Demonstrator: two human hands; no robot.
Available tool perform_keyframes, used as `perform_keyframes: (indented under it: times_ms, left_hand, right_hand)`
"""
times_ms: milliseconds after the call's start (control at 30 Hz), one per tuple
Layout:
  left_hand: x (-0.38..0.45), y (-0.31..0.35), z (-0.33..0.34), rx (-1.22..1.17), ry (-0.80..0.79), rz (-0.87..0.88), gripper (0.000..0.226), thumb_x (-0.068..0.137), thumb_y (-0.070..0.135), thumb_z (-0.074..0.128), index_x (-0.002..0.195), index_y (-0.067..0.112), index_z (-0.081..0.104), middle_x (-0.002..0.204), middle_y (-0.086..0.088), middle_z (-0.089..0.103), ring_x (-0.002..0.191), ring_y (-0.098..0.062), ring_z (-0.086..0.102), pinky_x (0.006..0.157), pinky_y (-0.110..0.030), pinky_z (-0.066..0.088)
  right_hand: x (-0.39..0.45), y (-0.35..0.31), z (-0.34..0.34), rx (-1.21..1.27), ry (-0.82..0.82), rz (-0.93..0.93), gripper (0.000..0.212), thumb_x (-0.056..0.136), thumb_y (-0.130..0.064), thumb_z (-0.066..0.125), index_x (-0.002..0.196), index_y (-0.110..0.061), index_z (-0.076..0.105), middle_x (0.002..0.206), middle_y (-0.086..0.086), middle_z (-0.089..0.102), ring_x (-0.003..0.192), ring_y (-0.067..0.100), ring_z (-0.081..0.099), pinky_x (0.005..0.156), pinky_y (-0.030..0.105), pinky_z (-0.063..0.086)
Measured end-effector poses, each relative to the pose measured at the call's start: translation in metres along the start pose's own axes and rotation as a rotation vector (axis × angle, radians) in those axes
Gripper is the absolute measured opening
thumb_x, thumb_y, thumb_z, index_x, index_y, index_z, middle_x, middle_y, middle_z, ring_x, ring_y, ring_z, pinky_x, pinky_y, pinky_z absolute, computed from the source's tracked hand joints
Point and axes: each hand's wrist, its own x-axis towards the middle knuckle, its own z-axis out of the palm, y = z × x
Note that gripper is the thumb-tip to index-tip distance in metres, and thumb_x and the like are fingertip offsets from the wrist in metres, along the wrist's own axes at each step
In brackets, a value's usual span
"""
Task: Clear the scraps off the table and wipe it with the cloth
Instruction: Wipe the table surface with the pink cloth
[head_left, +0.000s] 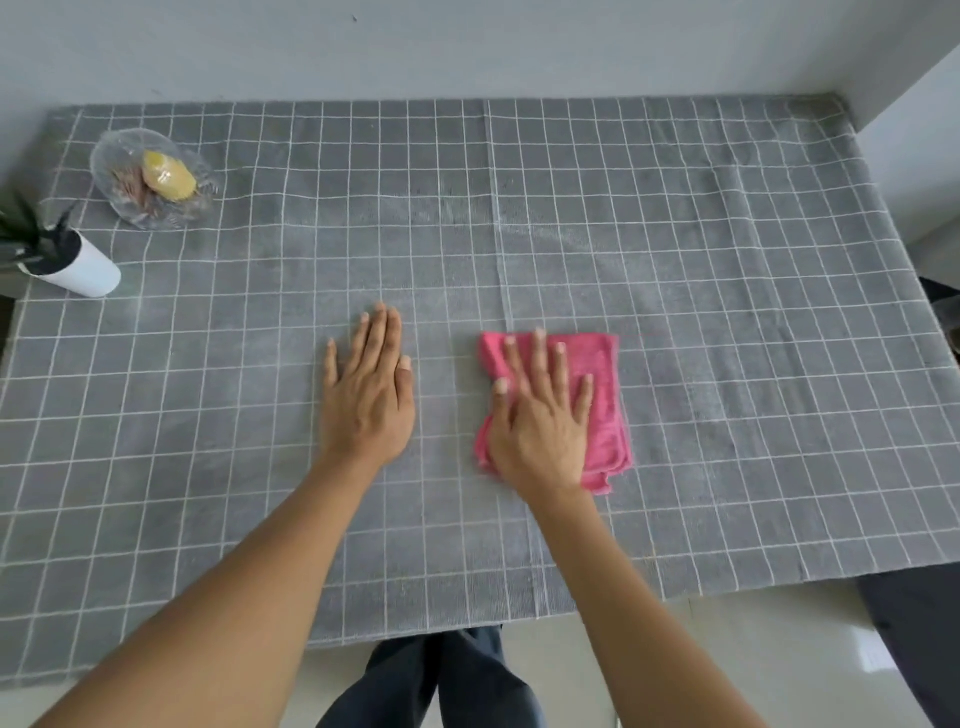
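My right hand (540, 426) presses the pink cloth (605, 415) flat mid-tabletop (727, 312), grip open; left hand (366, 395) braces, empty. Scraps sit in the dish (111, 171); wiping seems underway; next, sweep outward.

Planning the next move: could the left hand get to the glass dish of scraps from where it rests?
Probably yes: the tablecloth between the left hand and the glass dish is bare; the white pot sits off that line.

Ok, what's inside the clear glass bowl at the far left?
The clear glass bowl holds a pale yellow lumpy scrap resting over pinkish-brown scraps. Whatever lies beneath the yellow piece is covered, and the scraps are too small to identify.
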Motion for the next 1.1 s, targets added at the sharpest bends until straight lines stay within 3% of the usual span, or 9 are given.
perform_keyframes:
  times_ms: [200,367,533,700,800,967,1100]
  left_hand:
    - [0.001,0.001,-0.002,-0.006,-0.005,0.001,0.06,0.096,0.034,0.006,0.152,0.015,0.01,0.16,0.001,0.008,0.147,-0.014,0.006,0.118,-0.044,0.001]
    - [0.0,0.001,-0.002,-0.021,-0.002,0.012,0.058,0.097,0.034,0.005,0.152,0.015,0.009,0.159,0.001,0.008,0.147,-0.014,0.005,0.119,-0.045,0.002]
    - [0.0,0.0,-0.001,-0.019,-0.002,0.007,0.058,0.097,0.034,0.005,0.152,0.015,0.008,0.16,0.001,0.007,0.147,-0.014,0.005,0.119,-0.046,0.003]
    - [0.001,0.0,0.001,-0.015,0.001,0.004,0.058,0.097,0.033,0.007,0.152,0.015,0.01,0.16,0.002,0.009,0.147,-0.013,0.006,0.119,-0.046,0.004]
    - [0.001,-0.001,0.001,-0.024,0.003,0.006,0.058,0.097,0.033,0.008,0.152,0.015,0.011,0.159,0.002,0.009,0.147,-0.013,0.006,0.119,-0.045,0.004]
    - [0.0,0.0,0.0,-0.024,-0.001,0.006,0.059,0.096,0.035,0.005,0.152,0.017,0.01,0.16,0.003,0.007,0.147,-0.013,0.006,0.119,-0.046,0.004]
    - [0.0,0.0,-0.001,-0.023,0.004,0.0,0.059,0.097,0.034,0.007,0.152,0.016,0.011,0.159,0.001,0.01,0.147,-0.014,0.008,0.119,-0.046,0.005]
  right_hand:
    - [-0.004,0.014,-0.003,-0.07,-0.008,-0.197,0.051,0.099,-0.046,0.007,0.15,-0.042,0.005,0.158,-0.016,-0.005,0.146,0.007,-0.01,0.118,0.039,-0.013]
    - [0.024,0.048,-0.015,-0.087,0.037,0.023,0.052,0.097,-0.048,0.001,0.149,-0.042,-0.003,0.159,-0.015,-0.007,0.145,0.007,-0.012,0.119,0.044,-0.009]
    - [0.025,0.033,-0.011,-0.068,0.023,0.107,0.051,0.1,-0.045,0.005,0.15,-0.039,-0.005,0.159,-0.011,-0.013,0.146,0.013,-0.015,0.117,0.047,-0.013]
    - [-0.001,-0.003,0.005,-0.107,-0.057,-0.24,0.052,0.099,-0.047,0.005,0.15,-0.042,0.002,0.158,-0.015,-0.009,0.146,0.01,-0.014,0.117,0.043,-0.012]
    - [0.008,0.018,-0.003,-0.133,-0.062,-0.305,0.049,0.1,-0.047,0.006,0.149,-0.045,0.0,0.158,-0.016,-0.008,0.146,0.009,-0.013,0.118,0.042,-0.011]
    - [0.04,0.089,-0.039,-0.183,0.019,0.0,0.052,0.098,-0.05,-0.001,0.149,-0.043,-0.007,0.159,-0.011,-0.011,0.145,0.012,-0.014,0.118,0.043,-0.011]
    - [0.045,0.093,-0.043,-0.133,0.041,0.148,0.051,0.101,-0.044,0.007,0.15,-0.04,-0.005,0.16,-0.008,-0.008,0.147,0.013,-0.011,0.118,0.048,-0.009]
